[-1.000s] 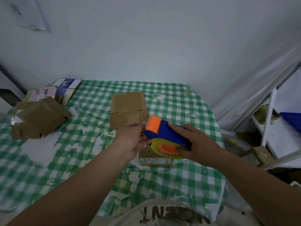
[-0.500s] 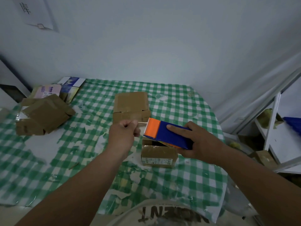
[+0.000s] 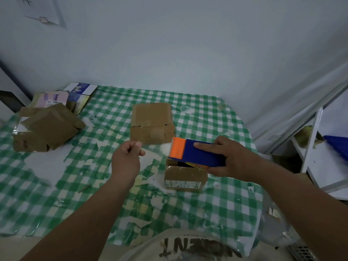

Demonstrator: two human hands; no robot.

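Observation:
My right hand [image 3: 235, 159] grips a blue tape dispenser [image 3: 199, 154] with an orange front, held just above a small cardboard box [image 3: 185, 177] on the checked table. My left hand [image 3: 127, 159] hovers to the left of the dispenser, thumb and forefinger pinched together on a strip of clear tape that runs, faintly visible, toward the dispenser. The roll under the dispenser is mostly hidden.
A flat brown carton [image 3: 152, 122] lies behind the hands. Several cartons [image 3: 45, 127] and printed packets [image 3: 75, 95] pile up at the far left. The green checked tablecloth [image 3: 56, 185] is worn in patches. A white shelf unit [image 3: 320, 147] stands at the right.
The dispenser has tipped flat and come down over the small box, hiding its yellow roll. My left hand has drawn away to the left, pulling tape out.

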